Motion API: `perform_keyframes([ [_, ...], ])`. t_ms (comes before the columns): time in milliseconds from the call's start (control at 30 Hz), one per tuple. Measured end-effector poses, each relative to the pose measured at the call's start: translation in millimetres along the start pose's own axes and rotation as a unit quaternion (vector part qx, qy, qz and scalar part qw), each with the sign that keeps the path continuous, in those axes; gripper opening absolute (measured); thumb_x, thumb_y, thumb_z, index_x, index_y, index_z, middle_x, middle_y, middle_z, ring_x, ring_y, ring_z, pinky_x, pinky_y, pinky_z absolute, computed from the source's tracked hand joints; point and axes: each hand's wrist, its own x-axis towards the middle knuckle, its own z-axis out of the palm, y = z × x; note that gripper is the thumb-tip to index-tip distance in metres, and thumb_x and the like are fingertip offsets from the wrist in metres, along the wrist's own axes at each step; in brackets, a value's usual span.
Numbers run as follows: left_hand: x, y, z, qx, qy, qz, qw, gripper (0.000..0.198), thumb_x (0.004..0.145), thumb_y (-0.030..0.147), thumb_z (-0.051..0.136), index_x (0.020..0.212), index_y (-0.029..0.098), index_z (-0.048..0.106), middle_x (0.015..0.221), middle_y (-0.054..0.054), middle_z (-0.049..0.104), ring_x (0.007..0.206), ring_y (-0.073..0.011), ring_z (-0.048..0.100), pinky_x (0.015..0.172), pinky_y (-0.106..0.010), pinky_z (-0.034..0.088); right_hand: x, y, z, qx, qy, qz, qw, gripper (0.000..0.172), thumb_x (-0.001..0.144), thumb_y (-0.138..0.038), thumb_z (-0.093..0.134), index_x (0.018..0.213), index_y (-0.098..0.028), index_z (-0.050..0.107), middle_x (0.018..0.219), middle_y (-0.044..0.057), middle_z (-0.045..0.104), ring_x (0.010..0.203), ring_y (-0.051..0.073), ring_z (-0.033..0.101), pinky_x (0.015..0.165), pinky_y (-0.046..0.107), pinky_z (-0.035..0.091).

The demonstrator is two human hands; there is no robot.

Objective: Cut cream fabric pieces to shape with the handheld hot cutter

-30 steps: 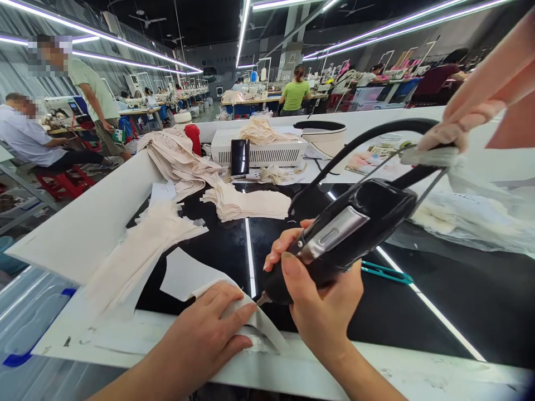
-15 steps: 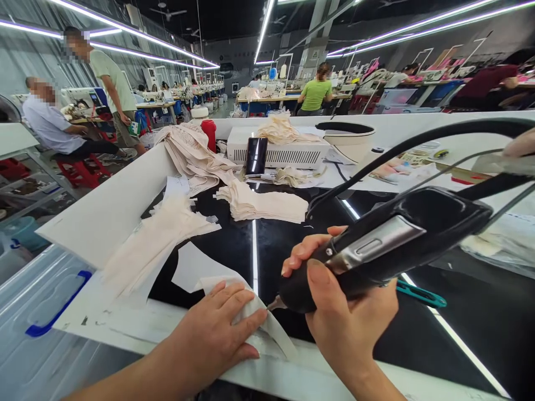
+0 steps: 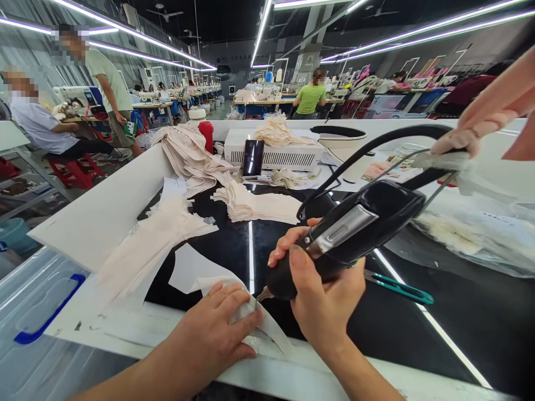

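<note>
My left hand [image 3: 219, 323] lies with fingers stretched flat on a curved, pale fabric piece [image 3: 273, 328] at the table's near edge. Under that fabric, a white sheet [image 3: 187, 268] shows its far end. My right hand [image 3: 324, 298] is wrapped round a black corded hand tool [image 3: 355, 225] with a silver lever. The tool's narrow metal tip points down at the fabric's edge, close to my left fingertips; whether it touches is unclear. Right of my hand lies a teal thread snips [image 3: 403, 288] on the black surface.
Stacks of cream fabric [image 3: 263, 205] lie ahead and at left [image 3: 154, 239]. Behind them stand a phone [image 3: 253, 157] and a white vented box [image 3: 288, 157]. Another person's hand [image 3: 480, 125] is at the tool's cable [image 3: 401, 131]. Bagged material [image 3: 480, 234] sits at right.
The tool's rear end has swung left and its tip has shifted slightly left. The other person's hand has come further into view by the cable. My left hand stays on the fabric.
</note>
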Motion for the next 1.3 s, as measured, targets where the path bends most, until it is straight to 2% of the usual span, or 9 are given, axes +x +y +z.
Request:
perform_keyframes([
  [333, -0.9, 2.0, 0.8, -0.003, 0.02, -0.002, 1.0, 0.064, 0.084, 0.039, 0.088, 0.136, 0.018, 0.057, 0.127, -0.017, 0.067, 0.121, -0.0325, 0.068, 0.107, -0.056, 0.058, 2.0, 6.7, 2.4, 0.025, -0.022, -0.006, 0.999, 0.028, 0.084, -0.019, 0.076, 0.1, -0.029, 0.056, 0.078, -0.008, 0.069, 0.057, 0.012, 0.063, 0.051, 0.027, 0.056],
  [433, 0.2, 4.7, -1.2, -0.005, 0.017, 0.001, 1.0, 0.06, 0.088, 0.039, 0.085, 0.137, 0.018, 0.057, 0.127, -0.017, 0.067, 0.122, -0.0332, 0.068, 0.107, -0.057, 0.058, 2.1, 5.4, 4.7, 0.012, -0.009, 0.0, 1.0, 0.029, 0.082, -0.017, 0.076, 0.1, -0.029, 0.056, 0.077, -0.008, 0.069, 0.056, 0.012, 0.064, 0.051, 0.026, 0.057],
  [567, 0.1, 5.7, -14.4, -0.025, -0.006, -0.007, 1.0, 0.047, 0.098, 0.036, 0.073, 0.138, 0.019, 0.056, 0.134, -0.016, 0.067, 0.127, -0.0327, 0.066, 0.11, -0.056, 0.056, 4.0, 4.8, 8.7, 0.014, -0.01, -0.001, 1.0, 0.029, 0.08, -0.018, 0.076, 0.098, -0.028, 0.055, 0.076, -0.009, 0.069, 0.054, 0.011, 0.063, 0.05, 0.025, 0.057],
  [667, -1.3, -5.2, -23.5, -0.066, -0.038, -0.04, 0.996, 0.032, 0.106, 0.022, 0.056, 0.138, 0.017, 0.056, 0.135, -0.013, 0.069, 0.128, -0.027, 0.066, 0.112, -0.045, 0.057, 10.5, 5.0, 9.3, 0.013, -0.013, 0.005, 1.0, 0.031, 0.078, -0.021, 0.079, 0.098, -0.027, 0.057, 0.075, -0.009, 0.068, 0.054, 0.011, 0.062, 0.051, 0.026, 0.057],
  [767, -3.0, -26.2, -23.6, -0.078, -0.031, -0.03, 0.996, 0.036, 0.101, 0.004, 0.045, 0.132, 0.014, 0.059, 0.137, -0.012, 0.07, 0.129, -0.0207, 0.066, 0.113, -0.034, 0.054, 18.9, 1.2, 4.0, 0.016, -0.002, 0.005, 1.0, 0.032, 0.077, -0.025, 0.083, 0.1, -0.027, 0.059, 0.077, -0.007, 0.069, 0.056, 0.012, 0.062, 0.051, 0.027, 0.057],
  [900, 3.4, -43.5, -18.0, -0.033, -0.06, -0.017, 0.998, 0.04, 0.1, -0.002, 0.045, 0.131, 0.018, 0.06, 0.146, -0.008, 0.066, 0.136, -0.0192, 0.061, 0.114, -0.038, 0.053, 20.3, -12.6, -10.3, 0.017, -0.005, 0.008, 1.0, 0.032, 0.079, -0.028, 0.085, 0.101, -0.028, 0.061, 0.078, -0.006, 0.068, 0.056, 0.013, 0.063, 0.051, 0.028, 0.056],
  [1067, 27.7, -25.0, -8.7, 0.073, -0.064, -0.067, 0.993, 0.016, 0.1, 0.009, 0.061, 0.114, 0.017, 0.063, 0.131, -0.011, 0.07, 0.109, -0.0261, 0.069, 0.093, -0.043, 0.061, 5.0, -25.6, -27.7, 0.003, 0.003, 0.019, 1.0, 0.034, 0.081, -0.032, 0.085, 0.106, -0.028, 0.062, 0.079, -0.005, 0.068, 0.056, 0.014, 0.063, 0.049, 0.029, 0.057],
  [1167, 35.2, -12.3, -3.1, 0.098, -0.052, -0.086, 0.99, 0.016, 0.099, 0.014, 0.066, 0.114, 0.018, 0.062, 0.123, -0.011, 0.07, 0.105, -0.0274, 0.069, 0.089, -0.042, 0.06, -1.3, -25.3, -34.6, -0.004, 0.007, 0.002, 1.0, 0.036, 0.082, -0.035, 0.085, 0.108, -0.028, 0.062, 0.079, -0.005, 0.068, 0.057, 0.014, 0.063, 0.049, 0.028, 0.056],
  [1300, 33.5, -9.0, -3.0, 0.098, -0.057, -0.088, 0.99, 0.018, 0.1, 0.017, 0.064, 0.118, 0.019, 0.059, 0.122, -0.009, 0.069, 0.103, -0.0265, 0.068, 0.088, -0.041, 0.058, -0.7, -20.2, -40.3, -0.008, 0.031, -0.016, 0.999, 0.036, 0.082, -0.034, 0.085, 0.109, -0.029, 0.062, 0.08, -0.005, 0.068, 0.057, 0.014, 0.063, 0.05, 0.028, 0.056],
])
